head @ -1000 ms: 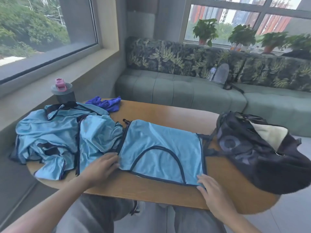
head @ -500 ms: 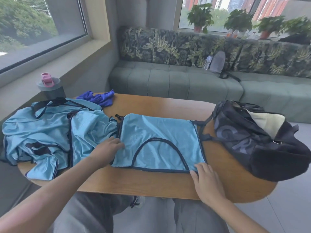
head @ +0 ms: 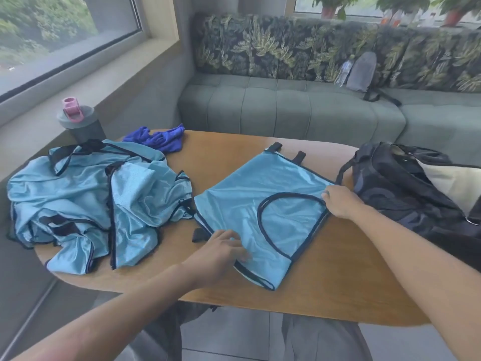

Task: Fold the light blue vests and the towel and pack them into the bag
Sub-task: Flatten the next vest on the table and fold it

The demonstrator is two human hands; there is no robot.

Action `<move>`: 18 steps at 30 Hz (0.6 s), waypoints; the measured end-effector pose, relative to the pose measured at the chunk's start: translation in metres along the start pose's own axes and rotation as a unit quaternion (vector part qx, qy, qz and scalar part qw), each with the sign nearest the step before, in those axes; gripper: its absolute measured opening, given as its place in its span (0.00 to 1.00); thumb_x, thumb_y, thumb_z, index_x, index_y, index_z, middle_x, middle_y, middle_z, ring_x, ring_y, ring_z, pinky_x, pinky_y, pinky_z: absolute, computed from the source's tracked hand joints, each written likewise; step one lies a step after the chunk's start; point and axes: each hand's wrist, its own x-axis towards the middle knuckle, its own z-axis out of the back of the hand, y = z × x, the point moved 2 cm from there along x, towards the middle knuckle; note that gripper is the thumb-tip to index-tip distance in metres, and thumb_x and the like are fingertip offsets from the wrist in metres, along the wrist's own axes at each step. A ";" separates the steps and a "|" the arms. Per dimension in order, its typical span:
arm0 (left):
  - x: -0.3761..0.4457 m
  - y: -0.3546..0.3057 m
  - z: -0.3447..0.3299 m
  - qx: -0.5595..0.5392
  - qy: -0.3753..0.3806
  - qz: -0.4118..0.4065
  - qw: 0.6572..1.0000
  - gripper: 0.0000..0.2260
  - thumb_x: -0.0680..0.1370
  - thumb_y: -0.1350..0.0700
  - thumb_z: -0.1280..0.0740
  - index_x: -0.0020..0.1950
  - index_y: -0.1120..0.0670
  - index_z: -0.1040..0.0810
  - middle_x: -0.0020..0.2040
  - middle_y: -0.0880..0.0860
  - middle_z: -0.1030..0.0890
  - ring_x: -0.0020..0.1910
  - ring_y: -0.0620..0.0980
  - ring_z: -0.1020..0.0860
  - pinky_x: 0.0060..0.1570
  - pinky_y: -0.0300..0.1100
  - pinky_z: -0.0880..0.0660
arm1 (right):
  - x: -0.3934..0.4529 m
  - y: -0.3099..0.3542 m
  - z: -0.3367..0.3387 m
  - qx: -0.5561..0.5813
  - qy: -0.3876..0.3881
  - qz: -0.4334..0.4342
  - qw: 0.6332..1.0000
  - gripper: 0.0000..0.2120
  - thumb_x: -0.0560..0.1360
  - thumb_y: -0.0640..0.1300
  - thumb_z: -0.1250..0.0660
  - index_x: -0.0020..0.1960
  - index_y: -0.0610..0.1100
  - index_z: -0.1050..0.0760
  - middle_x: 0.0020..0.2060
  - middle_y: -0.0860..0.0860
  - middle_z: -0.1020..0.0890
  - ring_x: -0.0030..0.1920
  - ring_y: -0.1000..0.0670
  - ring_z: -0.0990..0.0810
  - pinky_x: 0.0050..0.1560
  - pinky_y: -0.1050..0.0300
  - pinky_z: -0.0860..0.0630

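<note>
You grip one vest with left hand and right hand; pile at nine o'clock, towel, bag remain.

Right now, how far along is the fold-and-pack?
Early. Done: nothing visibly packed; the black bag sits open at the table's right end. In hand: one flat vest, the left hand on its near edge, the right hand gripping its right corner. Left: the crumpled vest pile at the left and the unfolded dark blue towel behind it.
</note>
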 end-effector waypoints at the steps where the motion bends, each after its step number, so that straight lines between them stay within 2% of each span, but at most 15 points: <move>1: 0.004 -0.008 -0.003 -0.030 0.015 -0.003 0.999 0.20 0.79 0.68 0.38 0.65 0.50 0.19 0.56 0.45 0.18 0.65 0.54 0.29 0.66 0.51 0.34 | 0.007 0.002 0.002 -0.003 0.004 -0.005 1.000 0.15 0.84 0.44 0.47 0.39 0.47 0.34 0.52 0.42 0.22 0.54 0.39 0.24 0.56 0.43 0.24; 2: 0.009 -0.016 -0.005 -0.061 0.031 -0.003 0.998 0.20 0.81 0.67 0.39 0.68 0.50 0.21 0.60 0.46 0.18 0.68 0.53 0.30 0.69 0.50 0.36 | 0.011 0.007 0.004 -0.017 0.006 -0.003 1.000 0.14 0.84 0.44 0.46 0.41 0.45 0.30 0.54 0.42 0.22 0.57 0.38 0.24 0.57 0.42 0.24; 4: 0.018 -0.029 -0.004 -0.105 0.043 0.005 0.994 0.18 0.84 0.62 0.40 0.72 0.51 0.24 0.66 0.50 0.21 0.72 0.51 0.32 0.72 0.45 0.39 | 0.011 0.016 0.004 -0.028 -0.014 0.009 0.999 0.12 0.84 0.46 0.43 0.56 0.41 0.25 0.62 0.41 0.24 0.64 0.37 0.27 0.61 0.43 0.26; 5: 0.020 -0.032 0.000 -0.113 0.033 0.011 0.993 0.17 0.84 0.60 0.39 0.72 0.51 0.24 0.66 0.51 0.21 0.71 0.50 0.31 0.71 0.43 0.38 | 0.006 0.023 0.003 -0.013 -0.032 0.021 0.999 0.15 0.84 0.48 0.42 0.63 0.39 0.26 0.65 0.41 0.26 0.67 0.38 0.28 0.63 0.43 0.27; 7: 0.021 -0.029 0.011 -0.109 -0.009 0.024 0.994 0.14 0.83 0.58 0.36 0.68 0.52 0.21 0.62 0.51 0.19 0.65 0.49 0.27 0.67 0.44 0.33 | -0.017 0.041 0.000 0.032 -0.058 0.053 0.996 0.18 0.84 0.48 0.42 0.70 0.40 0.29 0.68 0.43 0.27 0.70 0.41 0.31 0.65 0.44 0.29; 9: 0.011 -0.012 0.020 -0.078 -0.060 0.058 0.993 0.12 0.81 0.56 0.33 0.65 0.53 0.20 0.60 0.49 0.19 0.63 0.48 0.24 0.65 0.49 0.29 | -0.051 0.058 -0.011 0.082 -0.065 0.084 0.991 0.18 0.84 0.47 0.42 0.71 0.43 0.30 0.69 0.47 0.27 0.71 0.45 0.32 0.68 0.46 0.31; 12: -0.013 0.022 0.032 -0.030 -0.159 0.163 0.973 0.11 0.81 0.56 0.33 0.63 0.53 0.20 0.62 0.49 0.21 0.64 0.50 0.25 0.66 0.51 0.29 | -0.114 0.078 -0.034 0.150 -0.083 0.147 0.974 0.14 0.83 0.46 0.38 0.67 0.44 0.26 0.64 0.50 0.23 0.69 0.50 0.30 0.68 0.55 0.33; 15: -0.025 0.052 0.041 -0.098 -0.221 0.325 0.914 0.12 0.83 0.57 0.36 0.67 0.55 0.25 0.63 0.51 0.23 0.63 0.51 0.26 0.62 0.44 0.31 | -0.169 0.093 -0.064 0.189 -0.078 0.194 0.959 0.11 0.82 0.42 0.36 0.63 0.46 0.22 0.59 0.53 0.21 0.63 0.54 0.27 0.64 0.64 0.36; 18: -0.023 0.080 0.040 -0.230 -0.182 0.427 0.855 0.16 0.84 0.54 0.36 0.71 0.55 0.28 0.65 0.51 0.22 0.62 0.50 0.24 0.60 0.44 0.29 | -0.196 0.096 -0.092 0.177 -0.070 0.219 0.957 0.11 0.82 0.43 0.36 0.64 0.46 0.22 0.60 0.54 0.22 0.63 0.54 0.27 0.67 0.61 0.32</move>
